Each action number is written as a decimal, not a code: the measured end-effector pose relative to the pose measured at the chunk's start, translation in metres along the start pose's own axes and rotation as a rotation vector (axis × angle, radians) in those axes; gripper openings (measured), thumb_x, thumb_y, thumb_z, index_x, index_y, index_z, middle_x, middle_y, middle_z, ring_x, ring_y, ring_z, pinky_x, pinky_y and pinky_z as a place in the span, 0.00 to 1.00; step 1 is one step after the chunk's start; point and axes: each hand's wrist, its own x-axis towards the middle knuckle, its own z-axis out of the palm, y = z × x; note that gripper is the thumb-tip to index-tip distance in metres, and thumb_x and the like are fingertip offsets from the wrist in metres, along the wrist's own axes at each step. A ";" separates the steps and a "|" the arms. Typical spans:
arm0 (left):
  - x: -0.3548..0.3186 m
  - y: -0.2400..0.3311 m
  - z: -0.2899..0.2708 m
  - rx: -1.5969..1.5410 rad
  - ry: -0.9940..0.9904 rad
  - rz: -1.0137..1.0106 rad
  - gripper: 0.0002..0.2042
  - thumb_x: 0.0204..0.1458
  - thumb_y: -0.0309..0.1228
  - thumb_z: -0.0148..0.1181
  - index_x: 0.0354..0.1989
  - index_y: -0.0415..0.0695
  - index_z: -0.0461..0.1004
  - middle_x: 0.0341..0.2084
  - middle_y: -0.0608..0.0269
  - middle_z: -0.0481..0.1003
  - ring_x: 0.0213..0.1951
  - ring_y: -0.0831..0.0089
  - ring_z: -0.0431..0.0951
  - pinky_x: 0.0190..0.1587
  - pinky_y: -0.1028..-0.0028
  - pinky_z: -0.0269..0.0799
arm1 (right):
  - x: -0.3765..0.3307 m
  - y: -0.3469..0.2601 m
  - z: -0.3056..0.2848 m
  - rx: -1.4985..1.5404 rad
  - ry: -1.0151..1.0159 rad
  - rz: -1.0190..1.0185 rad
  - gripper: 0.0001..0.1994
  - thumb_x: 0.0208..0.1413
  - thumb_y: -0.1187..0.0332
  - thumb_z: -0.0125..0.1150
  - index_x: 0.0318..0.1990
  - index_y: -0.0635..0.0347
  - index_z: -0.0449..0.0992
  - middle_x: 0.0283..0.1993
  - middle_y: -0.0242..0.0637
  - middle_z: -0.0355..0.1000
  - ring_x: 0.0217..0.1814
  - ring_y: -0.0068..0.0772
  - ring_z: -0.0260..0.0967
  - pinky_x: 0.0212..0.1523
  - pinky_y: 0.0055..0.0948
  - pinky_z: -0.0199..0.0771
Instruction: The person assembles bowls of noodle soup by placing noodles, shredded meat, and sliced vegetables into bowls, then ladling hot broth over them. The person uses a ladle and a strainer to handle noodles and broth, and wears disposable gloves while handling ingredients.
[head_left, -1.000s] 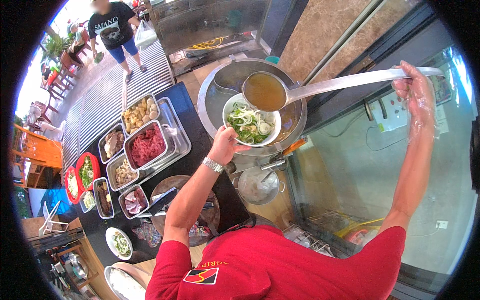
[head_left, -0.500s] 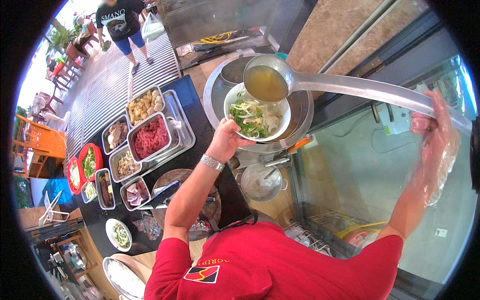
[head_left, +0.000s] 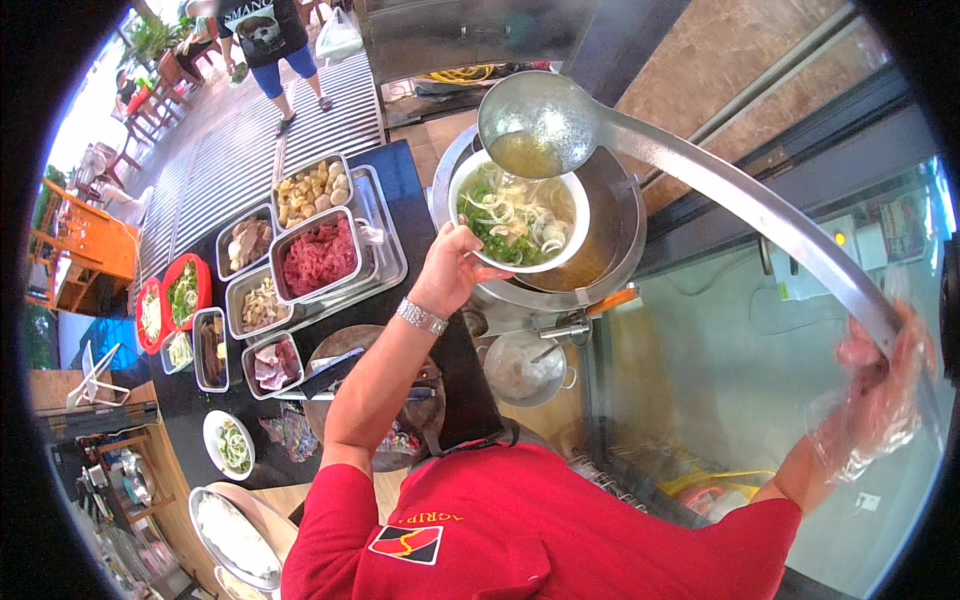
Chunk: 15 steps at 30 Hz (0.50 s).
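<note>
My left hand (head_left: 447, 272) holds a white bowl (head_left: 566, 262) by its near left rim, above a large steel pot (head_left: 628, 215). Sliced onion, chopped greens and pale broth lie in the bowl. In a clear plastic glove, my right hand (head_left: 885, 365) is closed round the handle of a big steel ladle (head_left: 720, 165). The ladle's head is tilted over the bowl's far rim, with a little yellowish broth left in it. Brown broth shows inside the pot beside the bowl.
Left of the pot, a black counter (head_left: 385, 210) bears steel trays of raw red meat (head_left: 318, 262), and other cut ingredients. A round chopping board (head_left: 330, 410) lies under my left arm. A small pot (head_left: 525, 368) stands below. A person (head_left: 270, 45) stands beyond the counter.
My right hand has lowered and the ladle has tipped further, its broth mostly gone. The bowl now holds more liquid. The person beyond the counter appears higher in view.
</note>
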 end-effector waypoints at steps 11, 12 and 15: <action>-0.039 0.017 -0.017 -0.068 0.025 0.072 0.27 0.50 0.24 0.48 0.63 0.40 0.63 0.57 0.50 0.74 0.54 0.51 0.81 0.47 0.46 0.86 | -0.030 0.023 -0.102 -0.541 0.212 -0.806 0.18 0.64 0.60 0.65 0.48 0.71 0.80 0.33 0.46 0.78 0.32 0.35 0.76 0.39 0.32 0.80; -0.045 0.018 -0.019 -0.076 0.016 0.091 0.27 0.50 0.24 0.48 0.63 0.39 0.65 0.56 0.50 0.76 0.52 0.51 0.82 0.47 0.46 0.86 | -0.027 0.023 -0.102 -0.526 0.230 -0.759 0.18 0.64 0.60 0.65 0.48 0.70 0.80 0.33 0.46 0.78 0.33 0.35 0.76 0.39 0.32 0.80; -0.069 0.023 -0.026 -0.047 -0.027 0.168 0.28 0.51 0.27 0.50 0.65 0.37 0.65 0.56 0.49 0.76 0.54 0.52 0.82 0.50 0.48 0.85 | -0.010 0.024 -0.076 -0.159 0.201 -0.315 0.18 0.64 0.59 0.66 0.47 0.69 0.81 0.34 0.44 0.77 0.36 0.37 0.76 0.38 0.34 0.79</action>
